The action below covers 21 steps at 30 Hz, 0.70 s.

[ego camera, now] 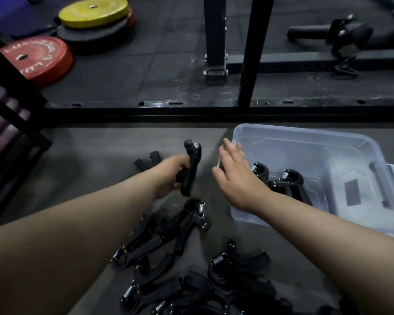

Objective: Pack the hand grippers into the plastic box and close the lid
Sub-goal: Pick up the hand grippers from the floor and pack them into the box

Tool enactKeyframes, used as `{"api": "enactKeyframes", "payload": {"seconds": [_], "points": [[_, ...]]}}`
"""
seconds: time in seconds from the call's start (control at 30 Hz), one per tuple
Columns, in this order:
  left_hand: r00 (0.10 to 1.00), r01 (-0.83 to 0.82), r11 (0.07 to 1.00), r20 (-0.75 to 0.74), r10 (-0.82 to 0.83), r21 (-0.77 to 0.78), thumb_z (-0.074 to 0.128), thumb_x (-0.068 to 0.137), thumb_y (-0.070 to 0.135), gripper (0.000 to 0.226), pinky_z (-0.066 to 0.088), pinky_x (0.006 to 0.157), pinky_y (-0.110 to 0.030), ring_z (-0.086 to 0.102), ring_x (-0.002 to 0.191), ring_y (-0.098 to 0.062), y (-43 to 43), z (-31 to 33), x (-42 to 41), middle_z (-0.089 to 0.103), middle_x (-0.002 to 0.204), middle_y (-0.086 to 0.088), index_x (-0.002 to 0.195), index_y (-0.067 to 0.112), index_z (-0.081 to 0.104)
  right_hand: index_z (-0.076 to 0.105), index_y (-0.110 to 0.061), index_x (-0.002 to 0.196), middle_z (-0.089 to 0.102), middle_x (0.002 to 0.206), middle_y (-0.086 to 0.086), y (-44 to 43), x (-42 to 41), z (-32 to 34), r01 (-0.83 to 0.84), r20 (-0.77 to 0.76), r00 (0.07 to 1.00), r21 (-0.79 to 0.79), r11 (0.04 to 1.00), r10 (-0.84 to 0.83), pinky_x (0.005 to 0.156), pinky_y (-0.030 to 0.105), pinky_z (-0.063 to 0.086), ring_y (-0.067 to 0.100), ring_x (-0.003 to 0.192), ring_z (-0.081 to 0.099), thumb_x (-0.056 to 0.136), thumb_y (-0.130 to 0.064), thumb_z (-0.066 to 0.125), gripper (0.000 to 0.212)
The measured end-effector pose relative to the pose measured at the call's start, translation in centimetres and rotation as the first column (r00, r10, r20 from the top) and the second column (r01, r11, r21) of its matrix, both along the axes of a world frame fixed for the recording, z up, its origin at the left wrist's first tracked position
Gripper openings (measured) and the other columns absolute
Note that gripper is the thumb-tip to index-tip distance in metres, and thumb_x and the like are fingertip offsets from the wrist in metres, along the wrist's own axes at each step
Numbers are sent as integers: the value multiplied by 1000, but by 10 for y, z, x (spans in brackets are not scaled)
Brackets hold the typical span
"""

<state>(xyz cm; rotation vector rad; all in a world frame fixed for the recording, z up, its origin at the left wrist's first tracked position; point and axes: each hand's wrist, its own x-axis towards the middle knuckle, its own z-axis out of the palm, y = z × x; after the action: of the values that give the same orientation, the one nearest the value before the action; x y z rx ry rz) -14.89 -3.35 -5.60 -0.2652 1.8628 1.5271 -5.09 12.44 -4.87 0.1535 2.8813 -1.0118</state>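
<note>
Head view: the left hand [171, 176] is closed round one hand gripper [190, 169]; the right hand [234, 176], fingers spread and empty, hovers over the plastic box's [305, 142] near-left rim. Packing is under way (two lie inside). Next, lift it right over that rim; the floor between the hands is bare, and the pile [203, 280] waits nearer the body.

2 grippers in box [305, 142], 1 held, 3 plates.
</note>
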Motion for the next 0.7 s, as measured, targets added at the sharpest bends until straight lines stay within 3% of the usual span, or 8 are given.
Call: {"api": "enactKeyframes", "payload": {"seconds": [0.1,0.2,0.27,0.37,0.5,0.57,0.63,0.7], "points": [[982,-175,939,118,146,297,38,80,16,19,45,64,-30,55,60,-25,6,29,-4,56,70,-10,78,7,55,11,-11,157,-9,164,-8,0,0,2,4,1,1000,-35,999,-4,116,28,-6,12,148,-19,105,-38,30,61],[992,-128,899,70,109,420,42,69,22,36,44,81,-39,59,78,-27,16,47,-3,61,94,-13,98,7,58,24,-15,154,7,164,-3,1,1,15,55,-19,998,-153,987,-59,120,32,1,13,150,-7,104,-43,31,58],[996,-87,875,34,81,476,43,64,22,49,46,81,-40,58,85,-30,26,54,1,58,104,-19,108,4,55,43,-21,142,38,152,2,4,0,29,87,-48,993,-271,958,-104,120,39,19,21,146,23,101,-51,34,52],[999,-46,858,2,52,511,46,60,22,54,44,73,-38,54,89,-33,47,61,10,58,105,-23,109,1,55,52,-23,116,62,114,-1,16,0,47,165,-49,978,-419,893,-204,97,42,47,15,106,60,94,-52,49,36],[995,91,914,-80,-65,395,55,64,27,50,43,76,-39,52,83,-29,78,58,30,56,97,-19,107,2,62,48,-17,117,62,87,2,49,12,55,245,-3,961,-445,861,-276,73,42,56,15,72,61,98,-27,52,22],[973,156,963,-205,-111,220,56,80,23,30,46,75,-32,56,81,-23,89,54,37,60,91,-8,101,4,66,47,-19,115,56,76,2,69,24,55,288,-37,942,-418,862,-332,64,34,50,14,62,53,100,-19,47,15],[880,155,988,-451,-148,-23,50,87,9,30,48,84,-24,57,98,-16,95,40,38,63,104,-4,111,6,68,46,-18,112,53,74,3,90,40,53,351,-9,927,-323,879,-374,54,21,44,14,59,48,102,-18,42,11],[702,155,957,-655,-281,-244,47,83,1,47,34,109,-28,45,125,-18,95,22,43,54,130,-4,128,10,59,49,-15,108,58,78,8,110,56,45,417,98,909,-223,881,-406,56,27,44,17,64,52,102,-23,41,13]]}}
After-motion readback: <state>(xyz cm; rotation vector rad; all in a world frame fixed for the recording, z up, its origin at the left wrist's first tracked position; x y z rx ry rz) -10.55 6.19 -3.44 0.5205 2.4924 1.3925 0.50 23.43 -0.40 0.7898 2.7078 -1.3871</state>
